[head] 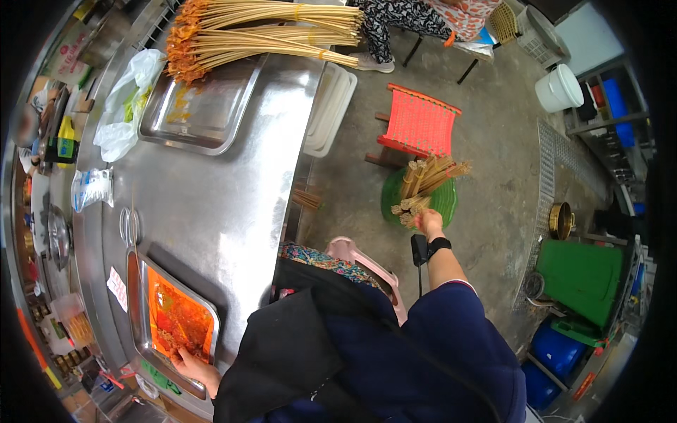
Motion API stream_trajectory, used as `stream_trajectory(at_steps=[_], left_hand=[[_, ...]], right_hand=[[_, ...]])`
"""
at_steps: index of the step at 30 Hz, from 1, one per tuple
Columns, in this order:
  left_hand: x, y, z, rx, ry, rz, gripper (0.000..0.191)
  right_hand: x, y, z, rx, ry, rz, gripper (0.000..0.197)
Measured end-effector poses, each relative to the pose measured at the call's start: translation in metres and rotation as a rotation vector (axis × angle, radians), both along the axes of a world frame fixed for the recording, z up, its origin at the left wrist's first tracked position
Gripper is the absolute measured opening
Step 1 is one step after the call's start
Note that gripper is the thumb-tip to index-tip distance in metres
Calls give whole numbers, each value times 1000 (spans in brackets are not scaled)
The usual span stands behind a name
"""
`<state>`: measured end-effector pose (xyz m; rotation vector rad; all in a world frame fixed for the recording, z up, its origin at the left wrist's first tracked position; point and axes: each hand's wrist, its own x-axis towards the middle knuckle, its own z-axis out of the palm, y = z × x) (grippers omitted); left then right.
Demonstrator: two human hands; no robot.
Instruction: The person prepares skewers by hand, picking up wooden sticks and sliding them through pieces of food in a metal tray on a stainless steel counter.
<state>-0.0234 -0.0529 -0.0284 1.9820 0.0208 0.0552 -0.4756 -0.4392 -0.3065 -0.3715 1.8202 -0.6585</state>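
Note:
My left hand is at the near edge of a metal tray, its fingertips at minced or chopped meat in red-orange marinade. Whether they grip any of it is unclear. My right hand, with a black band on the wrist, reaches down to bundled wooden skewers, fingers bent at their ends; its grip is partly hidden. These bundles stand in or on a round green container. At the top of the steel table, thick bundles of skewers with orange-red meat on their ends lie across a larger metal tray.
The steel table bears scissors, a white plastic bag and a small packet. A red woven stool stands beyond the green container. A pink plastic chair is beside me. Another person sits at the top.

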Motion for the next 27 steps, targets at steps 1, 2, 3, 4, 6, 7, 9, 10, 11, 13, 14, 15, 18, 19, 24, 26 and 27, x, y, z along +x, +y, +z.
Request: stream_trajectory(at_steps=[1, 2, 3, 4, 6, 7, 9, 10, 11, 13, 14, 15, 18, 19, 24, 26, 27], left_hand=[[3, 1, -2, 6, 2, -3, 41], [6, 2, -3, 24, 3, -2, 40], [6, 2, -4, 41, 3, 2, 40], [6, -1, -3, 47, -14, -2, 39], [13, 2, -6, 84, -26, -12, 38], [12, 5, -8, 119, -45, -14, 36], [-5, -6, -3, 33, -32, 33, 34], [-10, -14, -2, -65, -12, 59, 32], [-15, -8, 0, -37, 8, 26, 30], [-15, -25, 16, 29, 137, 23, 28], [-3, -7, -6, 178, -193, 33, 24], [6, -6, -2, 208, -14, 54, 22], [-7, -24, 0, 14, -209, 47, 19], [-8, -20, -3, -58, -180, 49, 19], [-21, -9, -7, 106, -92, 112, 17], [-24, -9, -10, 56, -144, 77, 14], [-25, -8, -11, 101, -130, 77, 14]], right_hand=[[-7, -6, -3, 6, 2, -3, 15], [-13, -13, -6, -28, 19, 9, 16], [-19, -22, -8, -63, 36, 25, 17], [-28, -29, -14, -121, 171, 82, 18], [-65, -47, -50, -275, 521, 232, 24], [-74, -59, -52, -340, 635, 249, 31], [-42, -85, 40, -270, 753, 278, 46], [-68, -103, 23, -331, 863, 366, 48], [-56, -114, 63, -531, 861, 481, 48], [-65, -121, 75, -516, 936, 562, 53], [-62, -126, 89, -429, 682, 571, 53], [-100, -134, 51, -390, 398, 470, 52], [-124, -148, 18, -329, 782, 788, 46], [-126, -144, -1, -559, 860, 701, 42], [-76, -95, 21, -586, 799, 704, 38], [-66, -72, 20, -462, 864, 689, 36], [-61, -60, 25, -363, 918, 705, 37]])
